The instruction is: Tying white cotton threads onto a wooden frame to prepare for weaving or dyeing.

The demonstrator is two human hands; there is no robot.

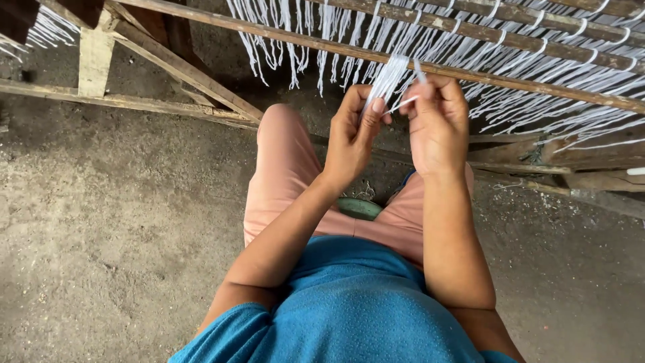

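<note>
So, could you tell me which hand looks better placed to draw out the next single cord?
Probably the right hand: it pinches one white cord at its fingertips, while the left hand grips the bundle of cords hanging from the wooden bar.

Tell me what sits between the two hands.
In the head view, a bunch of white strings hangs from the wooden bar, pinched by the left hand; one short strand crosses the gap to the right hand.
</note>
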